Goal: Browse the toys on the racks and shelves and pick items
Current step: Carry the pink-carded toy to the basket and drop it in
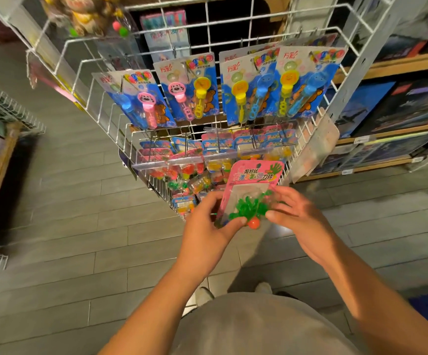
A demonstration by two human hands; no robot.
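Both hands, left (207, 221) and right (297, 216), grip a pink toy pack (252, 185) before the wire rack (233, 37)

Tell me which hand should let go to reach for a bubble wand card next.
Right hand, likely: only its fingers touch the pink sticky-hand pack, while the left hand grips it from below.

Wire rack (310, 139) directly ahead, pegs crowded with bubble wand cards (248, 85) and small toy packs (182, 160). Open floor (79, 201) to the left; wooden shelves (387, 70) close off the right.
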